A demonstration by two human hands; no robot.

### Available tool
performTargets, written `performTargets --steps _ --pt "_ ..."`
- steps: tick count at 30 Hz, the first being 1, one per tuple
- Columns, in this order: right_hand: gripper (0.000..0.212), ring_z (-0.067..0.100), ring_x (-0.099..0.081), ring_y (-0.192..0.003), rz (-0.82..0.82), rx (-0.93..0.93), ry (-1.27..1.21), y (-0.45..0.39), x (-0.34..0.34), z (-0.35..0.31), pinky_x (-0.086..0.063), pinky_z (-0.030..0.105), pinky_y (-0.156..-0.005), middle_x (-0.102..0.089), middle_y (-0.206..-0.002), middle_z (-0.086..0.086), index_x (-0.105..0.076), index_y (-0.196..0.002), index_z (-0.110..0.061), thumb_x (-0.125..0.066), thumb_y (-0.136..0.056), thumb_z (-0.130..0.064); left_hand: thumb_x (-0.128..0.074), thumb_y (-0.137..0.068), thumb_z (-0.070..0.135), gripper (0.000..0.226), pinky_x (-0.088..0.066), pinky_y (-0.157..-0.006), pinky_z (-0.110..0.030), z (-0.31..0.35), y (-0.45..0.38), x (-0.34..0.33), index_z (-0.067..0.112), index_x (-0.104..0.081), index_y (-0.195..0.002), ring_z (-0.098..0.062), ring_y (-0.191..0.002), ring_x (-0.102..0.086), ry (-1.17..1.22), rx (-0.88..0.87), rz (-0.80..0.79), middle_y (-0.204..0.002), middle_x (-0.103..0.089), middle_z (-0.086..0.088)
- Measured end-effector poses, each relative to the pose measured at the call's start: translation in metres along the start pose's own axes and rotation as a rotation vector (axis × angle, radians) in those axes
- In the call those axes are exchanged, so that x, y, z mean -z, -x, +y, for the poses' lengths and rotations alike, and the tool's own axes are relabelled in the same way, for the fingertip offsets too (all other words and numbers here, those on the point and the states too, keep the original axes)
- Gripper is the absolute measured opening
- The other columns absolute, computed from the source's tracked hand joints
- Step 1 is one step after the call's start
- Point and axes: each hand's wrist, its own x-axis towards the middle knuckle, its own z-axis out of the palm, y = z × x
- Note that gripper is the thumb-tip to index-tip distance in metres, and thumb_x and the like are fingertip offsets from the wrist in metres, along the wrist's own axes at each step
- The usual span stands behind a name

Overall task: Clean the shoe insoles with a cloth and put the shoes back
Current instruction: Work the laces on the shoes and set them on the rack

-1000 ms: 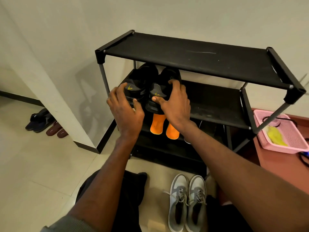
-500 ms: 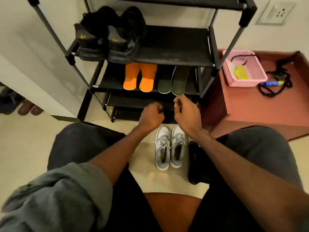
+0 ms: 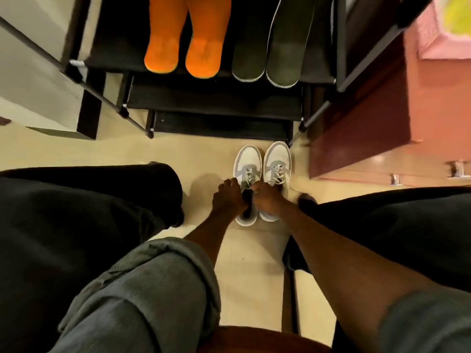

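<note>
Wall corner [image 3: 38, 80]: white, dark skirting at its foot, at the left side of the shoe rack.
Shoe rack [image 3: 214, 103]: black frame and shelves, standing on the cream floor [image 3: 249, 271]; three shelf front edges show, stepped one below another.
Orange insoles [image 3: 183, 39]: a pair, side by side on the uppermost visible shelf, left of centre, heels reaching its front edge.
Dark insoles [image 3: 270, 44]: a pair with pale rims, just right of the orange pair on the same shelf, heels slightly overhanging the front edge.
Left hand [image 3: 228, 198]: fingers curled over the opening of the left sneaker, gripping its collar.
Grey-white sneakers [image 3: 262, 161]: a pair on the floor, touching each other, toes pointing at the rack's lowest shelf near its right front leg.
Right hand [image 3: 267, 198]: fingers curled at the right sneaker's collar, gripping it; knuckles just beside the left hand.
Cabinet [image 3: 362, 138]: reddish-brown, right of the rack.
Pink basket [image 3: 433, 34]: on the cabinet top, at its far edge, yellow item [image 3: 458, 14] inside.
</note>
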Motion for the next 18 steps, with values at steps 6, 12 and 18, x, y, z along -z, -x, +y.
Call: performTargets --steps 6,12,18 --pt "0.048 0.038 -0.057 -0.124 0.076 -0.087 -0.06 -0.039 -0.033 0.018 -0.045 0.044 -0.107 -0.064 -0.128 0.018 -0.055 -0.134 -0.007 -0.062 -0.087 0.0 -0.057 -0.098 0.036 0.065 -0.048 -0.086 -0.046 0.0 -0.034 -0.04 0.012 -0.026 -0.15 -0.039 -0.116 -0.058 -0.106 0.028 -0.021 -0.131 -0.053 -0.016" --pt "0.04 0.037 -0.061 -0.114 0.194 -0.058 -0.111 -0.042 -0.034 0.028 -0.051 0.043 -0.095 -0.067 -0.118 0.018 -0.054 -0.123 -0.008 -0.066 -0.086 -0.001 -0.054 -0.099 0.034 0.038 -0.044 -0.074 -0.041 -0.003 -0.044 -0.029 0.009 -0.043 -0.125 -0.044 -0.103 -0.065 -0.013 -0.014 0.035 -0.114 -0.066 -0.019" --pt "0.028 0.034 -0.065 -0.106 0.203 0.024 -0.065 -0.017 -0.003 0.0 -0.052 0.039 -0.089 -0.071 -0.113 0.012 -0.066 -0.113 -0.012 -0.07 -0.085 -0.009 -0.058 -0.092 0.026 0.04 -0.05 -0.085 -0.045 -0.001 -0.01 0.032 0.006 -0.05 -0.126 -0.045 -0.107 -0.062 -0.086 -0.069 0.052 -0.119 -0.065 -0.02"
